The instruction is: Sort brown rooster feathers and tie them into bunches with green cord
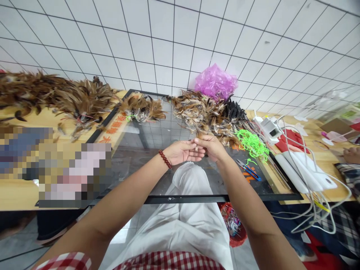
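My left hand (184, 152), with a red bead bracelet (165, 159) at its wrist, meets my right hand (211, 146) above the dark glass-topped panel. Thumbs and fingertips of both are pinched together around a small brown feather (200, 134); pale quill ends seem to poke out below the fingers. Exactly how many feathers are in the pinch is hidden. Just beyond the hands spreads a loose heap of brown feathers (194, 112). A tied feather bunch (146, 108) with green string lies to the left.
Bright green cords (251, 144) and blue-handled scissors (249, 170) lie right of my hands. A pink plastic bag (216, 81) rests behind the heap. More feather bunches (84, 97) line the left table. White power strips (306, 170) with cables are at right, near another person's hand (351, 154). A red basket (239, 240) stands below.
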{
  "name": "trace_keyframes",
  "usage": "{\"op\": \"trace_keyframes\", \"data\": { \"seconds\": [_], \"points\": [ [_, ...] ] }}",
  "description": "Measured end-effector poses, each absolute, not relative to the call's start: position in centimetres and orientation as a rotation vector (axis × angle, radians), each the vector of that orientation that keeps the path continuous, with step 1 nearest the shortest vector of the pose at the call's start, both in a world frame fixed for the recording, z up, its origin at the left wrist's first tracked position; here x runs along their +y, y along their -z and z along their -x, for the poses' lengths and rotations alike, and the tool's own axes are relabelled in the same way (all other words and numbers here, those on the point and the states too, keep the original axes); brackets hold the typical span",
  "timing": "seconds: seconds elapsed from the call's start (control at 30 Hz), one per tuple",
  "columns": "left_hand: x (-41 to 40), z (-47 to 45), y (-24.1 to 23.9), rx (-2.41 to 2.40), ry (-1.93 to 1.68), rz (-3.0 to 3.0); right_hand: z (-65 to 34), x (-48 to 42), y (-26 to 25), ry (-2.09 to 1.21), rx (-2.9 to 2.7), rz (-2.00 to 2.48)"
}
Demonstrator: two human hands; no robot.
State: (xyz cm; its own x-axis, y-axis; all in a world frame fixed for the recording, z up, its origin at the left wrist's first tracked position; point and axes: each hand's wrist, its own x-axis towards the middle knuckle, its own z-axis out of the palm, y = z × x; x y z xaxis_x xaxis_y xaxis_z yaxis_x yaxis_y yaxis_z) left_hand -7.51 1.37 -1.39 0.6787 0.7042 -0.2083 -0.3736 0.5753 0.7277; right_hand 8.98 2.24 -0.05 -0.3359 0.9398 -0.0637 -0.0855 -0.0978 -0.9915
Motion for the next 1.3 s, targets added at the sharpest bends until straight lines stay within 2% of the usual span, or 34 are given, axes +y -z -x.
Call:
{"op": "trace_keyframes", "data": {
  "seconds": [0.13,0.3,0.53,0.7,0.8,1.03,1.13,1.3],
  "points": [
    [1.5,7.5,1.5,0.585,-0.735,-0.685,-9.0,2.2,-0.1,-1.526,-1.396,0.993],
    [1.7,7.5,0.9,0.698,-0.979,-0.597,-9.4,2.9,0.0,-1.265,-1.445,0.997],
    [2.6,8.2,0.4,0.823,-1.264,-0.495,-10.2,3.0,0.8,-0.236,-1.972,1.339],
    [2.6,7.9,0.3,0.838,-1.292,-0.497,-9.0,2.1,0.9,0.072,-2.302,1.468],
    [2.5,7.7,0.3,0.857,-1.304,-0.496,-9.0,2.3,0.9,-0.062,-2.203,1.399],
    [2.0,7.5,0.5,0.902,-1.185,-0.55,-9.1,2.8,0.1,-1.121,-1.415,1.15],
    [1.8,7.4,0.5,0.896,-1.109,-0.594,-8.5,2.6,0.0,-1.208,-1.395,1.064],
    [1.6,7.3,0.4,0.924,-1.023,-0.689,-8.2,2.5,0.5,-0.996,-1.547,1.078]
  ]
}}
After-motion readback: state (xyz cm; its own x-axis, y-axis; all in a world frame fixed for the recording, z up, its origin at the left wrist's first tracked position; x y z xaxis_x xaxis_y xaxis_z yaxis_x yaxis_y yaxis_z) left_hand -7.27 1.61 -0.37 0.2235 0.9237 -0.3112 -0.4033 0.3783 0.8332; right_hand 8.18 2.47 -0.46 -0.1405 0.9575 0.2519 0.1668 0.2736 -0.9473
